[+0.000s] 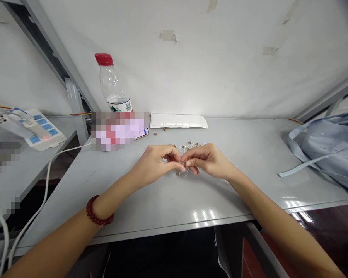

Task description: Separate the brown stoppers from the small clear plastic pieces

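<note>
Two grips clamped together
Your left hand [154, 164] and right hand [211, 160] pinch a brown piece [185, 163] at the clear pile [188, 147] on the tabletop [162, 206].

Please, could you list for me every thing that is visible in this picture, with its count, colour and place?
small pieces: several, clear and brown, under and around the hands
loose bits: a few, brown, before the flat packet
flat packet: one, white, table's back edge
bottle: one, clear with red cap, back left
phone: one, partly blurred, before the bottle
power strip: one, white and blue, far left
cable: at least one, white, left side
bag: one, light blue, right
table: one, pale grey, centre
wall: white, behind
bracelet: one, dark red, left wrist
left hand, right hand: fingertips meeting over the pieces
</note>
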`<state>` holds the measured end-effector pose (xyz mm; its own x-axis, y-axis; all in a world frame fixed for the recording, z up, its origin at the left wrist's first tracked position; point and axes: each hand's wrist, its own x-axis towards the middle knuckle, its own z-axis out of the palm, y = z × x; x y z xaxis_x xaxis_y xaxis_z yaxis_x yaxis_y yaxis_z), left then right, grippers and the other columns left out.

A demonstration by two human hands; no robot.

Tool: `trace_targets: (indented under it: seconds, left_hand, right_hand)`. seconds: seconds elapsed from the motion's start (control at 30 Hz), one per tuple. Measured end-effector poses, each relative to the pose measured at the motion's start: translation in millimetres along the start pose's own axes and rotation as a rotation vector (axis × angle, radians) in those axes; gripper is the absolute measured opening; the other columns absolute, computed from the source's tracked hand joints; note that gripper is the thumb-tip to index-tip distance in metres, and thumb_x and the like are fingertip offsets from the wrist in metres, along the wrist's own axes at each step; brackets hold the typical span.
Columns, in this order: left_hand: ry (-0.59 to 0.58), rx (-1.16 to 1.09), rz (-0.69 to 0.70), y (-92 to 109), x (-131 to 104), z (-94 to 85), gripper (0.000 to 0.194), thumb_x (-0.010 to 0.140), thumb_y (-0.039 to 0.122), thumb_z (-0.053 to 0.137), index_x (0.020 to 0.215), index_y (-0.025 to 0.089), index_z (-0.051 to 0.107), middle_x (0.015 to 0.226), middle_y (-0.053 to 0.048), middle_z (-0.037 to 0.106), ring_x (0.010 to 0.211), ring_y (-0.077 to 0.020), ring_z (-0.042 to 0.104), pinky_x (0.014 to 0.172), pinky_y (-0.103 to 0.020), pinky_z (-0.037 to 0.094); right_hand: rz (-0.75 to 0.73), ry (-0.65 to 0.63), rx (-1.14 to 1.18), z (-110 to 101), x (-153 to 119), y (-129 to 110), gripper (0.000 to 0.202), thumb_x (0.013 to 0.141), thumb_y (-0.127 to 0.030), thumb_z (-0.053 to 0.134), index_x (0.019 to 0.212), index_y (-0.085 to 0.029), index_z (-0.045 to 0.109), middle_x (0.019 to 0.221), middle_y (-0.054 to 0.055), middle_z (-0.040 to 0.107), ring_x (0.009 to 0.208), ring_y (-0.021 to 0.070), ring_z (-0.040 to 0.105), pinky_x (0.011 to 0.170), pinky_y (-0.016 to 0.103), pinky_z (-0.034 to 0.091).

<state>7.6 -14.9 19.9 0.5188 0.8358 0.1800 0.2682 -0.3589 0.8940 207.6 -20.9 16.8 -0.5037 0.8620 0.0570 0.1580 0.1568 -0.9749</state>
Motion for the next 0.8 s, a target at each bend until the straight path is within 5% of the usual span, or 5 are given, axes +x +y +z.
trace_targets:
  seconds: [0.17, 0.3, 0.43, 0.57, 0.8]
  left_hand:
    - [0.074, 0.205, 0.061, -4.4, 2.7, -0.6, 0.015, 0.072, 0.026, 0.071, 0.065, 0.018, 0.062, 0.063, 0.003, 0.063, 0.061, -0.0109, 0.055, 0.055, -0.021, 0.042]
    - [0.075, 0.332, 0.068, -13.1, 7.0, 1.7, 0.01, 0.078, 0.025, 0.064, 0.072, 0.017, 0.063, 0.07, 0.001, 0.065, 0.065, -0.0121, 0.056, 0.06, -0.023, 0.044]
    - [0.035, 0.443, 0.088, -19.2, 8.1, 2.7, 0.01, 0.081, 0.023, 0.059, 0.074, 0.017, 0.062, 0.071, -0.001, 0.064, 0.065, -0.0131, 0.057, 0.061, -0.025, 0.043]
    - [0.076, 0.473, 0.109, -17.7, 6.9, 1.6, 0.016, 0.084, 0.023, 0.053, 0.071, 0.017, 0.06, 0.068, -0.001, 0.063, 0.062, -0.0124, 0.055, 0.057, -0.024, 0.041]
    - [0.074, 0.501, 0.131, -17.5, 6.4, 2.6, 0.018, 0.085, 0.024, 0.05, 0.072, 0.016, 0.061, 0.066, 0.0, 0.062, 0.06, -0.0119, 0.053, 0.058, -0.025, 0.04]
  right_hand:
    - [0.024, 0.018, 0.052, 3.6, 3.6, 9.7, 0.013, 0.079, -0.024, 0.064, 0.085, -0.015, 0.071, 0.058, -0.001, 0.06, 0.046, 0.0079, 0.049, 0.045, 0.024, 0.043]
    - [0.022, 0.109, -0.182, 3.2, 9.5, 13.2, 0.016, 0.08, -0.026, 0.062, 0.09, -0.018, 0.073, 0.071, 0.002, 0.066, 0.053, 0.0098, 0.053, 0.05, 0.026, 0.045]
    - [-0.034, 0.365, -0.471, -17.6, 13.8, 13.1, 0.021, 0.078, -0.028, 0.064, 0.095, -0.019, 0.071, 0.094, 0.006, 0.071, 0.07, 0.0152, 0.061, 0.063, 0.031, 0.049]
    - [-0.018, 0.585, -0.614, -51.5, 15.7, 20.5, 0.018, 0.08, -0.027, 0.06, 0.09, -0.018, 0.071, 0.092, 0.008, 0.072, 0.074, 0.0187, 0.062, 0.065, 0.034, 0.049]
    - [0.001, 0.325, -0.806, -62.8, 21.4, 38.4, 0.022, 0.076, -0.012, 0.057, 0.09, -0.019, 0.073, 0.096, 0.008, 0.071, 0.089, 0.0223, 0.062, 0.08, 0.038, 0.047]
